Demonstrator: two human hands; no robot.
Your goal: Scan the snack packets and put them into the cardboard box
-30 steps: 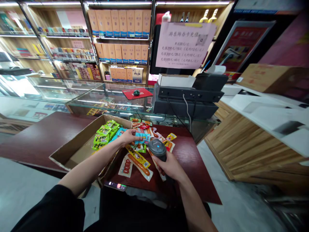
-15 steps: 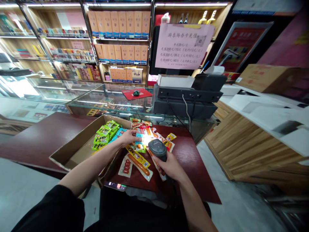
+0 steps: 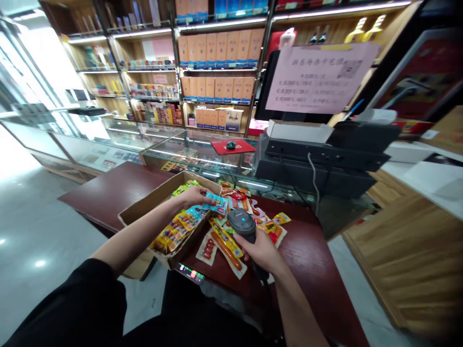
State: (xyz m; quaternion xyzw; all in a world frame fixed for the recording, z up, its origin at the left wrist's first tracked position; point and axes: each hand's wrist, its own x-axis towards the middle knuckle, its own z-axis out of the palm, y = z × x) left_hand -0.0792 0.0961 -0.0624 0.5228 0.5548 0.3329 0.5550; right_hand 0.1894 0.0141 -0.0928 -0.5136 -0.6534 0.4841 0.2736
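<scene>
My left hand [image 3: 195, 196] pinches a blue snack packet [image 3: 217, 203] above the right edge of a cardboard box [image 3: 144, 202]. Inside the box lie yellow packets [image 3: 175, 231], with green ones [image 3: 188, 185] toward the back. My right hand [image 3: 258, 248] is wrapped round the handle of a dark grey handheld scanner [image 3: 241, 222], its head close to the blue packet. Under and around the scanner, several packed sausages [image 3: 226, 248] and a long yellow packet [image 3: 227, 238] lie on the dark red table [image 3: 304, 241]. A short sausage pack [image 3: 209, 248] lies near the box.
A lit phone [image 3: 190, 273] is at the table's front edge. Behind stands a glass counter [image 3: 195, 144] with a red mat [image 3: 217, 147] and mouse. Dark machines with hanging cables [image 3: 318, 159] stand at the back right. Shelves of boxes line the wall.
The camera view has turned left. The blue packet is now raised at the box edge, and the bright light on the packets is gone. More yellow packets show in the box.
</scene>
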